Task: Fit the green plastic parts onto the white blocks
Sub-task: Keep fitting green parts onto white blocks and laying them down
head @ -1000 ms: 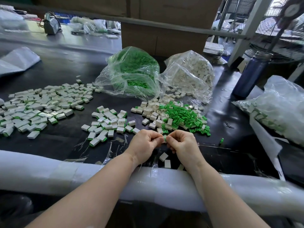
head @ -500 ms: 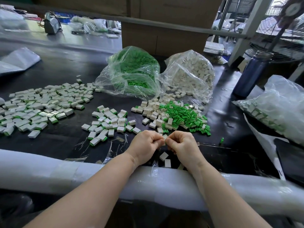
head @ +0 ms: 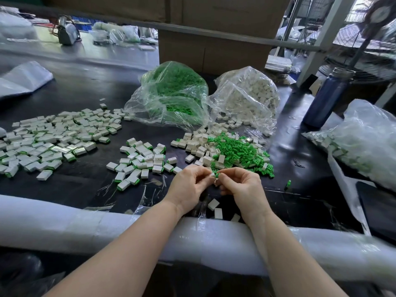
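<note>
Just above the black table near its front edge, my left hand (head: 188,187) pinches a white block (head: 212,175). My right hand (head: 242,187) pinches a small green plastic part (head: 217,174) against that block; fingers hide most of both pieces. Beyond the hands lies a loose heap of green parts (head: 237,151) mixed with bare white blocks (head: 199,142). A few white blocks (head: 215,207) lie on the table under my wrists.
Blocks with green parts fitted lie in a small group (head: 141,161) and a wide spread (head: 53,140) to the left. Two clear bags hold green parts (head: 173,93) and white blocks (head: 248,97). A blue bottle (head: 327,97) and another bag (head: 364,142) stand right. White foam padding (head: 85,224) lines the table's edge.
The hands have stayed close together at the same spot. The fingers have shifted, and the green part now shows at the fingertips beside the white block.
</note>
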Tool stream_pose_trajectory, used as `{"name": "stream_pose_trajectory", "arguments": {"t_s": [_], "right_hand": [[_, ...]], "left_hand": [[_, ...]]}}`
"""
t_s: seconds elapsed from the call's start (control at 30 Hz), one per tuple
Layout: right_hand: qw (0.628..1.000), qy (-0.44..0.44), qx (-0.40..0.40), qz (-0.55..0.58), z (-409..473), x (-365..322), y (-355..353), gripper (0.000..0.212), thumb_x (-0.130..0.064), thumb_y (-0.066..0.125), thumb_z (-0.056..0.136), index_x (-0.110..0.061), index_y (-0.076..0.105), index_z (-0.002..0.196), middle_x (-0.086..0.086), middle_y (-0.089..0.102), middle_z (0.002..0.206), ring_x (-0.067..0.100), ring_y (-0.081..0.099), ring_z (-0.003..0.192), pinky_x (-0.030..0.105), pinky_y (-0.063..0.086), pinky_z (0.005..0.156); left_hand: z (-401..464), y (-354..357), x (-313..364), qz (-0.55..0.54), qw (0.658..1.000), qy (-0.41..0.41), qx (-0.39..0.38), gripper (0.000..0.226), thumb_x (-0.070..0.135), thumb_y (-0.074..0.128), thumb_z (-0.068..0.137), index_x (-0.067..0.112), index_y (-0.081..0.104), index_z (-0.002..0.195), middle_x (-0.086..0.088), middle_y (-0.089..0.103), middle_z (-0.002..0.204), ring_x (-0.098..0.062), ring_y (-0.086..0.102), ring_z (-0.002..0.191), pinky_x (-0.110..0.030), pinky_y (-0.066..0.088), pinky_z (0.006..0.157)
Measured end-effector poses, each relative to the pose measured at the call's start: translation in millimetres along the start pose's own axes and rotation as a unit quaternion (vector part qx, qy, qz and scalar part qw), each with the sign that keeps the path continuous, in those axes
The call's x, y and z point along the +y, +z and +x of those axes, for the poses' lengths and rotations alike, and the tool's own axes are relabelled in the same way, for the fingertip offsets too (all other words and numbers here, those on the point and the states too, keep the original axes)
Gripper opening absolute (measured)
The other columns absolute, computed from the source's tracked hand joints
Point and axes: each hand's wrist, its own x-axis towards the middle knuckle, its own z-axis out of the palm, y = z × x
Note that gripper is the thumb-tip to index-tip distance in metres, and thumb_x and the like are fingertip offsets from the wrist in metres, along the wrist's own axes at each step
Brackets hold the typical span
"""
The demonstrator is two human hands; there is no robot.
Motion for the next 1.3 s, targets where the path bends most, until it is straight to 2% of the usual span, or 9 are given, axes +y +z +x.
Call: {"name": "stream_pose_trajectory", "arguments": {"t_s": [0.2, 0.27, 0.4, 0.63, 0.77, 0.93, 1.07, 1.17, 1.3], "right_hand": [[0.999, -0.001, -0.003, -0.045, 0.3, 0.1, 2.0, 0.017, -0.001, 0.063, 0.086, -0.011, 0.065, 0.072, 0.006, 0.064, 0.062, 0.004, 0.056, 0.050, 0.017, 0.049, 0.051], [0.998, 0.003, -0.011, -0.063, 0.6, 0.5, 3.0, 0.017, -0.001, 0.062, 0.086, -0.010, 0.065, 0.071, 0.004, 0.063, 0.061, 0.002, 0.055, 0.049, 0.016, 0.048, 0.050], [0.992, 0.000, -0.041, -0.115, -0.6, 1.2, 1.7, 0.019, -0.003, 0.064, 0.085, -0.014, 0.064, 0.069, 0.003, 0.063, 0.061, 0.004, 0.054, 0.052, 0.017, 0.048, 0.050], [0.999, -0.002, 0.001, -0.033, 1.0, 1.8, 1.2, 0.010, -0.003, 0.070, 0.080, -0.008, 0.068, 0.071, 0.011, 0.066, 0.062, 0.010, 0.058, 0.053, 0.018, 0.049, 0.050], [1.000, 0.002, -0.004, -0.009, 0.0, 1.5, 0.3, 0.012, -0.005, 0.075, 0.075, -0.011, 0.068, 0.067, 0.016, 0.068, 0.066, 0.019, 0.061, 0.056, 0.024, 0.051, 0.052], [0.999, -0.004, -0.038, 0.001, -1.5, -1.0, 1.2, 0.013, -0.004, 0.073, 0.077, -0.012, 0.068, 0.067, 0.006, 0.067, 0.060, 0.014, 0.061, 0.053, 0.019, 0.048, 0.048], [0.999, -0.008, -0.038, 0.001, -0.4, -0.4, 1.9, 0.005, -0.013, 0.065, 0.085, -0.014, 0.065, 0.081, 0.005, 0.067, 0.074, 0.013, 0.062, 0.063, 0.020, 0.049, 0.052], [0.997, 0.002, -0.069, -0.024, 0.5, -0.5, 3.6, 0.008, -0.021, 0.057, 0.091, -0.019, 0.065, 0.088, 0.002, 0.070, 0.079, 0.014, 0.064, 0.070, 0.018, 0.048, 0.055], [0.993, 0.005, -0.112, -0.036, -0.2, -2.6, 4.0, 0.022, -0.024, 0.053, 0.094, -0.025, 0.070, 0.081, -0.004, 0.070, 0.067, 0.009, 0.064, 0.067, 0.015, 0.047, 0.055]], "left_hand": [[-1.7, -3.4, 1.7, -0.076, 0.995, -0.040, -0.044, 0.010, 0.010, 0.064, 0.086, 0.014, 0.071, 0.081, -0.004, 0.071, 0.077, -0.012, 0.063, 0.075, -0.028, 0.052, 0.079], [-2.3, -4.4, 1.5, -0.063, 0.996, -0.047, -0.045, 0.011, 0.010, 0.065, 0.085, 0.018, 0.071, 0.081, 0.000, 0.070, 0.075, -0.015, 0.066, 0.077, -0.030, 0.053, 0.081], [-2.5, -4.7, 1.1, 0.010, 0.997, -0.019, -0.070, 0.010, 0.012, 0.066, 0.084, 0.005, 0.073, 0.087, -0.013, 0.067, 0.084, -0.028, 0.063, 0.084, -0.041, 0.049, 0.083], [-2.7, -2.7, 5.2, -0.055, 0.997, -0.034, -0.033, 0.007, 0.014, 0.066, 0.085, 0.016, 0.073, 0.084, 0.002, 0.069, 0.073, -0.008, 0.061, 0.069, -0.028, 0.052, 0.073], [-3.6, -3.1, 9.2, -0.081, 0.995, -0.059, -0.028, 0.010, 0.012, 0.066, 0.084, 0.017, 0.071, 0.091, -0.013, 0.072, 0.086, -0.028, 0.068, 0.083, -0.040, 0.055, 0.081], [-4.2, -4.3, 11.9, -0.056, 0.997, -0.057, -0.020, 0.015, 0.006, 0.062, 0.082, 0.018, 0.069, 0.084, -0.017, 0.070, 0.085, -0.032, 0.065, 0.083, -0.043, 0.053, 0.081], [-4.7, -5.5, 14.2, -0.101, 0.992, -0.067, -0.035, 0.016, 0.001, 0.057, 0.085, 0.013, 0.068, 0.089, -0.022, 0.068, 0.086, -0.035, 0.062, 0.079, -0.047, 0.052, 0.082], [-5.2, -5.4, 16.6, -0.111, 0.992, -0.054, -0.033, 0.017, -0.001, 0.058, 0.085, 0.014, 0.065, 0.090, -0.018, 0.063, 0.095, -0.022, 0.058, 0.079, -0.034, 0.052, 0.080], [-4.8, -5.4, 17.7, -0.082, 0.995, -0.039, -0.037, 0.013, 0.005, 0.061, 0.087, 0.013, 0.067, 0.096, -0.003, 0.047, 0.102, -0.005, 0.051, 0.072, -0.007, 0.044, 0.071]]}}
